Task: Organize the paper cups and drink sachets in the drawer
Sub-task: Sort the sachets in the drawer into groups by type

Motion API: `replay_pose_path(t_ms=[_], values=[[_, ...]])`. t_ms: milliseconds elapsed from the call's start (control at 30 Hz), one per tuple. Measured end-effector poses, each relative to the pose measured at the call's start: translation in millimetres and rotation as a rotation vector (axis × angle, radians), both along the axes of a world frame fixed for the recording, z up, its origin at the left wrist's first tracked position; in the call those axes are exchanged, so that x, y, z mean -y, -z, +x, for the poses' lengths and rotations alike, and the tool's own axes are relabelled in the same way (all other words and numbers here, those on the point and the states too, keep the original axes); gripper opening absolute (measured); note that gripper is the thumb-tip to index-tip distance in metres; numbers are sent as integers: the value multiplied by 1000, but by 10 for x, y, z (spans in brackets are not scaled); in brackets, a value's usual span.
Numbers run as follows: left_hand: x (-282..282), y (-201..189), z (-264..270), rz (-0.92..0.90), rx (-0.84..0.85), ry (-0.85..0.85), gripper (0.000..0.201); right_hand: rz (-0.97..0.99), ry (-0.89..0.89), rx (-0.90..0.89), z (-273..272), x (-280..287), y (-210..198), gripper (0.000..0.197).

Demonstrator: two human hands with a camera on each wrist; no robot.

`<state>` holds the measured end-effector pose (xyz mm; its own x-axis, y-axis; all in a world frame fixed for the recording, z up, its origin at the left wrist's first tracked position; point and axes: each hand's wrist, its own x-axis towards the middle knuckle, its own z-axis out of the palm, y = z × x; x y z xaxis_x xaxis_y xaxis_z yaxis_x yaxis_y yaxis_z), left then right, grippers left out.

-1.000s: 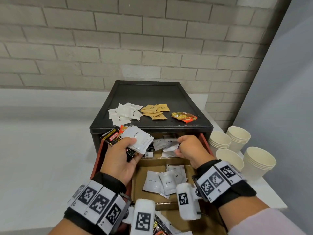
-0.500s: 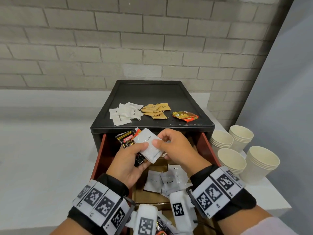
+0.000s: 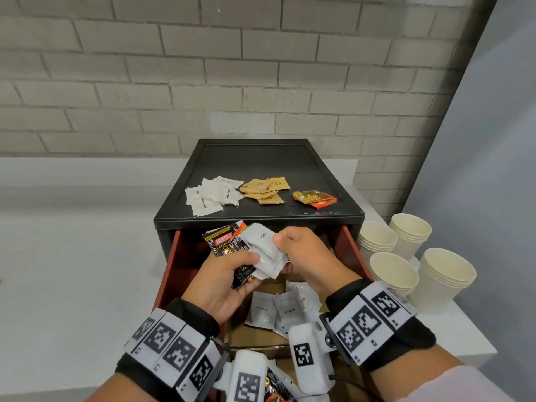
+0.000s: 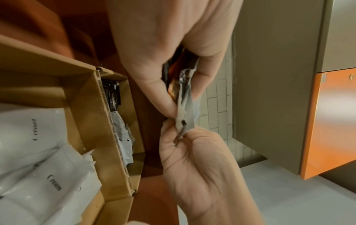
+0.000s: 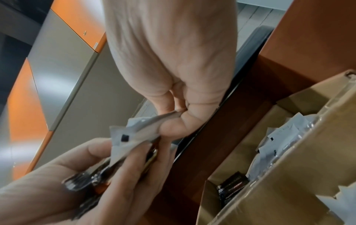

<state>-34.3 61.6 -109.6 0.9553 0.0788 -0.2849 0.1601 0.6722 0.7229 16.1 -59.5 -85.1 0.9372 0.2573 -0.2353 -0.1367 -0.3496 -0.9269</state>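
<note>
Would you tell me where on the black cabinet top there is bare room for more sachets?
The cabinet top is bare behind the white sachets, brown sachets and orange packets. Its front strip is crowded.

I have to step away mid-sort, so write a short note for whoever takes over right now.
Left hand: holds a fanned bunch of sachets, black coffee sachets behind white sachets.
Right hand: pinches the edge of the white ones.
Both hands are over the open drawer.
Done: white sugar, brown sugar and orange packets grouped on the cabinet top; cream sachets in a cardboard compartment.
Left: place the held sachets, sort loose ones in the back compartment, put away the paper cups standing at the right.
</note>
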Motion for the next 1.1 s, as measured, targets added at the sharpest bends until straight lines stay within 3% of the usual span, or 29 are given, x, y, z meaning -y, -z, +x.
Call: replay_pose_path(t_ms=[300,400,633,767,900,1033,1100], values=[[3,5,41,-1,-59,-132,34,42,264,1,104,119,19,15],[-29,11,48,-36,-66,-158,40,39,339,-19,156,243,50,23],[-36,39,53,-45,-74,-166,47,114,405,-254,247,308,85,19],[-57,60,59,-55,-63,-147,48,72,366,-59,322,254,248,24],[-66,64,57,-57,-59,-141,46,4,276,-71,309,224,201,24],[-33,35,44,-31,-43,-131,43,162,3,-74,87,163,29,19],[-15,23,40,-9,-34,-123,41,119,-97,27,23,103,19,16]])
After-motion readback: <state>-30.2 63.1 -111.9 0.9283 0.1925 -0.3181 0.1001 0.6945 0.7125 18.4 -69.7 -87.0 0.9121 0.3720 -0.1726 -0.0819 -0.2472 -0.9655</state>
